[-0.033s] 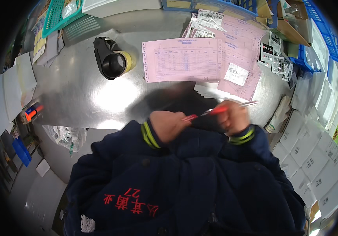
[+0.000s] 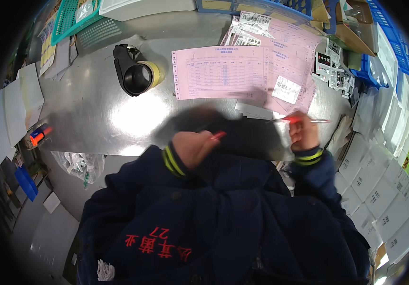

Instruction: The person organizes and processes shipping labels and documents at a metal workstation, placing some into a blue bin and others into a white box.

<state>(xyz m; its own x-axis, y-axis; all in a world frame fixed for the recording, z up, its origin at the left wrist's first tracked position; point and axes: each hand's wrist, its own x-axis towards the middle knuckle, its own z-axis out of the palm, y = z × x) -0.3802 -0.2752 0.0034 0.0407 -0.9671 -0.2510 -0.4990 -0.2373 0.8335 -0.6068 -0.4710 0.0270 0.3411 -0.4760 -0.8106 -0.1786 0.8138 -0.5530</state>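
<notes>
In my closed left hand [image 2: 190, 148] is a short red pen cap [image 2: 218, 136], its end poking out past the fingers. My right hand [image 2: 305, 134], farther right near the table's front edge, is closed around a red and silver pen [image 2: 291, 118], whose thin ends stick out on both sides. The cap and the pen are apart. Beyond my hands lies a pink printed form [image 2: 221, 73], overlapping more pink sheets [image 2: 304, 99]. A white slip with handwriting [image 2: 286, 90] rests on those sheets.
A black tape dispenser [image 2: 135, 78] with yellowish tape stands left of the forms on the metal table [image 2: 85, 107]. Small packets [image 2: 332, 73] and a glove [image 2: 341, 135] lie to the right. A green basket [image 2: 73, 21] and a white box [image 2: 142, 8] line the back.
My hands have moved apart, the right one to the right with the pen, the left slightly left with the cap. The pen and the cap, in line and touching or nearly so before, are now well separated.
</notes>
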